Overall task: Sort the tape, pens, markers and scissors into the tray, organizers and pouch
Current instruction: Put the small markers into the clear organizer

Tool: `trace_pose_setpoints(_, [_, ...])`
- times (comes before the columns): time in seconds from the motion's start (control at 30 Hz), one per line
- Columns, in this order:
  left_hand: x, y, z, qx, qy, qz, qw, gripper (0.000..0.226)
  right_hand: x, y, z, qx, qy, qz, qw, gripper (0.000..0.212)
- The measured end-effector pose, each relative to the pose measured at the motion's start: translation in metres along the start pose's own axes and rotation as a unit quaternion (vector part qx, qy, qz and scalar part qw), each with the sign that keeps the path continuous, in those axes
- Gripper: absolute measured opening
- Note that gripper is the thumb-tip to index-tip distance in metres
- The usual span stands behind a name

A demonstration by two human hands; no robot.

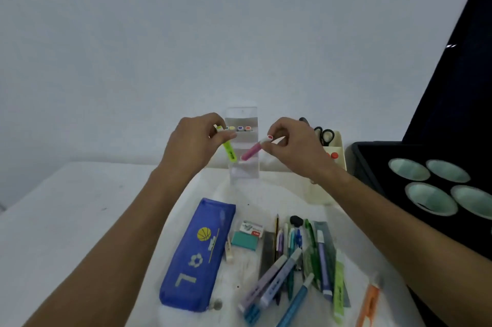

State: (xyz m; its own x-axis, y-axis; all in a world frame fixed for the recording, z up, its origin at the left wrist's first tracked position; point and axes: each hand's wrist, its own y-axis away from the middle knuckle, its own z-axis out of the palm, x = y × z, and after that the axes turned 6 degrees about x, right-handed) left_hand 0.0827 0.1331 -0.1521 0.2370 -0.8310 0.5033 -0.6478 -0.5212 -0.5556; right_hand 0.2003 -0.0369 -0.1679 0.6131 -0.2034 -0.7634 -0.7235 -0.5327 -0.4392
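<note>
The white table fills the lower view, with a black tray at its right edge holding rolls of tape laid flat in a cluster. A blue pouch lies flat near the front, left of centre, closed as far as can be told. Just right of it sits a loose heap of pens and markers, overlapping one another, with an orange cutter apart at the heap's right. At the back centre stands a clear organizer with marker caps showing in its top row; a cream organizer beside it holds black scissors upright, handles up. The left hand pinches a yellow-green highlighter between thumb and fingers, tip tilted down, in front of the clear organizer. The right hand pinches a pink highlighter by its capped end (angled down-left toward the same organizer). The two highlighters are near, not touching.
</note>
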Motion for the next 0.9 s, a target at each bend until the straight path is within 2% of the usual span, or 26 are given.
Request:
trace_pose_setpoints(0.17, [-0.009,-0.006,0.018,0.046,-0.01,0.035,0.998,0.025,0.007,-0.009,0.025,0.012,0.024,-0.076,0.997,0.013])
trace_pose_setpoints(0.33, [-0.029,-0.007,0.048,0.018,-0.071,0.048,0.996,0.027,0.025,-0.022,0.056,-0.002,0.121,-0.11,0.987,0.002])
trace_pose_setpoints(0.4, [-0.036,-0.009,0.058,0.002,-0.099,0.051,0.994,0.03,0.03,-0.028,0.066,-0.02,0.15,-0.123,0.981,0.004])
trace_pose_setpoints(0.6, [-0.05,-0.015,0.077,-0.046,-0.109,0.055,0.992,0.025,0.036,-0.045,0.085,-0.039,0.16,-0.095,0.982,0.007])
trace_pose_setpoints(0.9, [-0.058,-0.016,0.091,-0.051,-0.109,0.046,0.992,0.018,0.045,-0.051,0.105,-0.043,0.173,-0.059,0.982,0.013])
